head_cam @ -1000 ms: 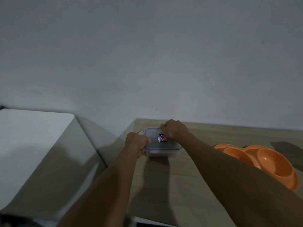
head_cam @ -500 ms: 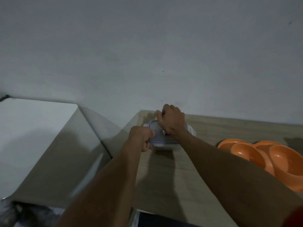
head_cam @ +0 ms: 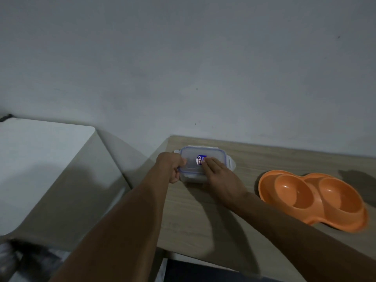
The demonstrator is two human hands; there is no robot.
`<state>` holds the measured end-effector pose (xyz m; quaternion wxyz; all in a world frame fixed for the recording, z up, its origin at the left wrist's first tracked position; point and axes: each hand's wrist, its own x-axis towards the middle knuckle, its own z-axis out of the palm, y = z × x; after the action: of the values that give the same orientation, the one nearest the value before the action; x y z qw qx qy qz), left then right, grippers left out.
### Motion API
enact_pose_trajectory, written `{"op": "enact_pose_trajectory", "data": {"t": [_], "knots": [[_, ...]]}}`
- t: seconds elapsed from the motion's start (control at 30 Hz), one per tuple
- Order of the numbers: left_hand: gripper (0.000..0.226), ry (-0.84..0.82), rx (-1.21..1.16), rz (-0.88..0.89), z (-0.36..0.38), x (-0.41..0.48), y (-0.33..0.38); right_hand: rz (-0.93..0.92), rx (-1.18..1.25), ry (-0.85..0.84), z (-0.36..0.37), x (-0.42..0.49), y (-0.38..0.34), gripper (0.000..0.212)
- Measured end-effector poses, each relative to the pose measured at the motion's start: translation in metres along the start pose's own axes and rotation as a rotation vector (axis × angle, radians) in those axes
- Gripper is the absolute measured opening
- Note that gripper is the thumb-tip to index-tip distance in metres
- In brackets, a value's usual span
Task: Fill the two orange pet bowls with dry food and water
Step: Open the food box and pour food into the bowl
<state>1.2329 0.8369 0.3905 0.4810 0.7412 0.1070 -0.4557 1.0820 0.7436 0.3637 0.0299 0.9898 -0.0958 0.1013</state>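
Head: lidded container [head_cam: 191,160], empty bowls [head_cam: 314,189]

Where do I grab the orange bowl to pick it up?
Take the bowl by its flared rim, at the narrow waist between the two cups, coming from the near side. It lies flat on the table, so only the rim offers a lip. The waist is mid-length, so the bowl should probably stay level.

The lidded container [head_cam: 191,160] sits at the back left corner of the surface [head_cam: 264,157]. The pet bowls [head_cam: 264,190] lie apart to its right. The left hand [head_cam: 171,165] grips its left end; the right hand [head_cam: 219,176] lies on its lid.
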Motion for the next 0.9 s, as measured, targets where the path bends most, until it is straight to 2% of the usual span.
{"op": "enact_pose_trajectory", "data": {"t": [0.07,0.2,0.3,0.4,0.47,0.5,0.53,0.57,0.6,0.67,0.7,0.8,0.9], "knots": [[0.022,-0.004,-0.006,0.000,0.000,0.000,-0.001,0.001,-0.188,-0.010,0.003,0.002,-0.009,0.038],[0.026,-0.006,0.003,0.005,0.001,-0.002,-0.001,0.046,-0.273,-0.228,-0.004,0.016,-0.027,0.037],[0.026,0.001,0.009,0.009,0.001,-0.003,-0.001,0.118,-0.291,-0.354,-0.002,0.021,-0.035,0.053],[0.027,-0.003,0.003,0.025,0.002,-0.006,-0.002,0.229,-0.279,-0.324,0.002,0.021,-0.042,0.038],[0.029,-0.019,0.007,0.026,0.003,-0.008,-0.002,0.227,-0.340,-0.296,0.012,0.021,-0.043,0.058],[0.029,-0.022,0.010,0.023,0.003,-0.009,-0.002,0.214,-0.365,-0.280,0.016,0.023,-0.044,0.061],[0.028,-0.024,0.010,0.025,0.003,-0.008,-0.002,0.203,-0.390,-0.281,0.014,0.025,-0.044,0.059],[0.027,-0.024,0.011,0.028,0.003,-0.009,-0.002,0.221,-0.382,-0.371,-0.002,0.027,-0.046,0.054],[0.026,-0.020,0.015,0.034,0.003,-0.008,-0.002,0.192,-0.348,-0.451,-0.022,0.031,-0.047,0.046],[0.026,-0.017,0.018,0.025,0.002,-0.010,-0.002,-0.037,-0.199,-0.387,-0.033,0.030,-0.038,0.034],[0.027,-0.015,0.012,0.013,0.002,-0.010,-0.002,-0.054,-0.102,-0.340,-0.039,0.028,-0.029,0.031],[0.029,-0.024,-0.025,-0.008,0.002,-0.011,-0.002,0.063,0.012,-0.276,-0.046,0.021,-0.012,0.032],[0.029,-0.019,-0.049,-0.002,0.003,-0.011,-0.003,0.310,0.310,-0.136,-0.046,0.019,0.000,0.029]]}}
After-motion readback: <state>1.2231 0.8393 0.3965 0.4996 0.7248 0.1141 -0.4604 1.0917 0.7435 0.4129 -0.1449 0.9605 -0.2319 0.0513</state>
